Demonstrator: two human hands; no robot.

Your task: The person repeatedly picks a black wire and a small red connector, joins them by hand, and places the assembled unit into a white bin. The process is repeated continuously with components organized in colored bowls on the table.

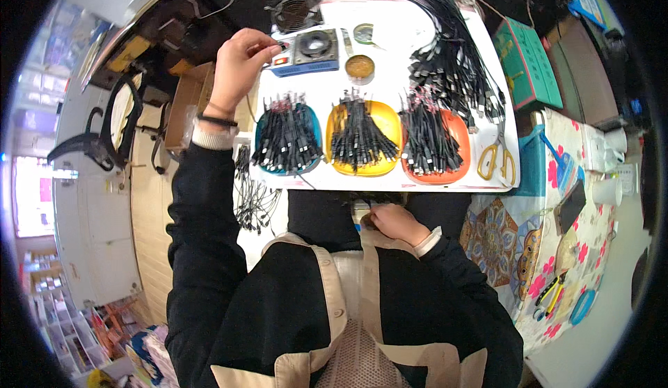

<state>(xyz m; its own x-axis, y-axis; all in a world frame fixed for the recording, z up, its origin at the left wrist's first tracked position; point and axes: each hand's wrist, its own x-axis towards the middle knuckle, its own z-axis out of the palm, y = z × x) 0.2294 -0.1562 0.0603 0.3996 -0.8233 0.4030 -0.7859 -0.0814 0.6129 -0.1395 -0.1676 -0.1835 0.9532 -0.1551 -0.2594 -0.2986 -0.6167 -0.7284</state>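
Observation:
My left hand (243,61) reaches over the far left of the white table, thumb and fingertips pinched at the left end of a small blue box (304,66). The box has a silver top, a round dark well and a red switch; what lies between the fingertips is too small to tell. My right hand (396,222) is curled low in front of my lap, below the table's near edge. Beside its fingers shows a small white and blue piece (360,215). Its fingertips are hidden.
Bundles of black cables fill a blue plate (317,141), a yellow plate (394,113) and an orange plate (456,172). Yellow-handled scissors (497,162) lie at right. A round tin (360,69) stands mid-table; more cables (452,61) lie far right. A fan (296,12) stands behind.

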